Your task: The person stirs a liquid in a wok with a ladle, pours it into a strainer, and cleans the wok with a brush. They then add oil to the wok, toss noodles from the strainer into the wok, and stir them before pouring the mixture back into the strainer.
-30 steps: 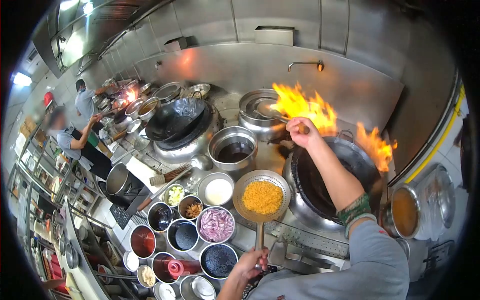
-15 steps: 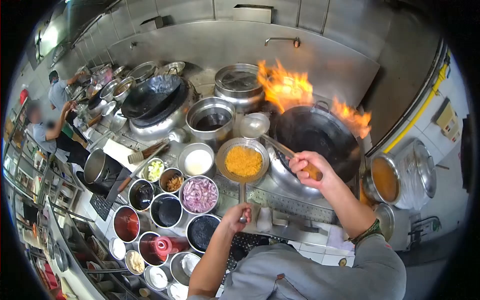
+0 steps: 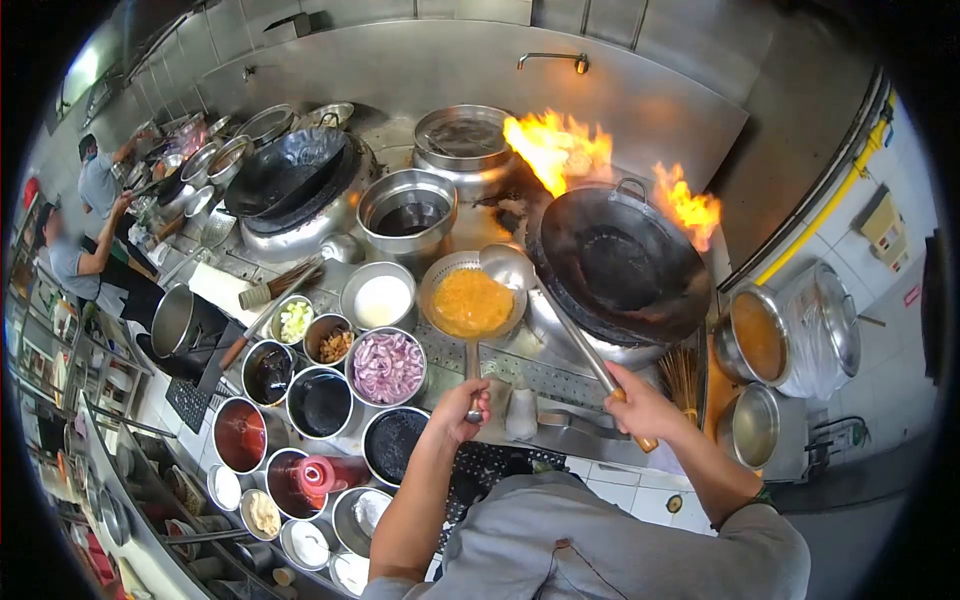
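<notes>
Yellow food (image 3: 462, 306) lies in the strainer (image 3: 509, 318), left of the wok (image 3: 618, 262). Left hand (image 3: 466, 410): closed around the strainer's handle (image 3: 472, 357). Right hand (image 3: 640, 402): closed around the ladle (image 3: 572, 332). Caution: tilting the strainer could spill food; reaching near the flames (image 3: 688, 207) could cause burns.

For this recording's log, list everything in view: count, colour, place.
Held strainer: one, silver, centre
Noodle-like food: one portion, yellow-orange, in the strainer
Held ladle: one, silver with brown grip, bowl overlapping the strainer
Woks: at least two, black, right and left burners
Flames: two patches, orange, behind the right wok
Pots: several, silver, behind the strainer and far right
Ingredient containers: over ten, mostly silver, left
Sliced onions: one container, purple-white, left
Faucet: one, silver, back wall
Pipe: one, yellow, right
Co-workers: two, grey tops, far left
Far-left shelf items: too small to count
Left hand: one, on strainer handle
Right hand: one, on ladle grip
</notes>
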Available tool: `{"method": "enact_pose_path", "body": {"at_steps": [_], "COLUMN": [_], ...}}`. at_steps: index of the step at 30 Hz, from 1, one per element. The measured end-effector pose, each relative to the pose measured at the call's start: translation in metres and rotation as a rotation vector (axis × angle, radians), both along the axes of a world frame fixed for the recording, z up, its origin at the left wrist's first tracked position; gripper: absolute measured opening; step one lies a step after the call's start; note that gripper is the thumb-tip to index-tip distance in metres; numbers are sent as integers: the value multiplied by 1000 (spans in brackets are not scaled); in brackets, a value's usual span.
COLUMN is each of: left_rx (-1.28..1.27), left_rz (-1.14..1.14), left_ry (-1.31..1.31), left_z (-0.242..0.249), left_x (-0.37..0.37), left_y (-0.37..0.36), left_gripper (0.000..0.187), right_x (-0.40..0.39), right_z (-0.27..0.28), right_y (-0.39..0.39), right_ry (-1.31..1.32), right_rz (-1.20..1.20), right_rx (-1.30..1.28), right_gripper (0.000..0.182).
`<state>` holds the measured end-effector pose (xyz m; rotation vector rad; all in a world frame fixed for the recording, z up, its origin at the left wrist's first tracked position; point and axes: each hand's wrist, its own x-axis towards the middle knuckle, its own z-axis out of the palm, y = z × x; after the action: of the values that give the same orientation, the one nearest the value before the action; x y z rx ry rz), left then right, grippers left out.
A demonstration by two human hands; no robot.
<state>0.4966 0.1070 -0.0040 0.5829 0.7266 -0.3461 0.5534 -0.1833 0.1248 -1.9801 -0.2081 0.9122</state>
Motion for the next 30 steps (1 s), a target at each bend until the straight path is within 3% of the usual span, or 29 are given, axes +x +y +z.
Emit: {"method": "enact_pose_path", "body": {"at_steps": [2, 3, 5, 6, 8, 12, 14, 17, 19, 24, 28, 30], "left_rx": [3, 3, 6, -6, -19, 52, 104, 101, -29, 81, 280, 230], "left_rz": [-4, -7, -22, -27, -33, -28, -22, -154, -68, -101, -145, -140], "left_ry": [7, 6, 2, 6, 6, 12, 35, -38, -67, -117, -212, -207], "left_z": [1, 5, 5, 1, -1, 25, 21, -12, 2, 78, 88, 86], "left_x": [-1, -2, 0, -1, 1, -2, 5, 11, -5, -53, -66, -65], "left_y": [1, 1, 0, 1, -1, -4, -3, 4, -2, -26, -42, -45], "left_gripper": [13, 12, 12, 12, 12, 14, 15, 16, 13, 9, 19, 18], "right_x": [-10, -12, -12, -8, 6, 0, -2, 10, 14, 24, 40, 46], "right_z": [7, 16, 35, 21, -15, -25, -14, -17, 2, 69, 82, 78], "right_y": [-5, -1, 10, 7, 4, 16, 15, 4, -10, -28, -28, -25], "right_ry": [-416, -412, -27, -26, -471, -546, 46, -82, -110, -209, -302, -332], "right_rz": [209, 204, 175, 164, 289, 244, 69, 146, 113, -27, -100, -141], "right_rx": [-301, -298, -271, -267, -250, -379, -99, -34, 32, 212, 320, 422], "right_gripper": [65, 65, 66, 66, 67, 66, 64, 64, 63, 63, 63, 61]}}
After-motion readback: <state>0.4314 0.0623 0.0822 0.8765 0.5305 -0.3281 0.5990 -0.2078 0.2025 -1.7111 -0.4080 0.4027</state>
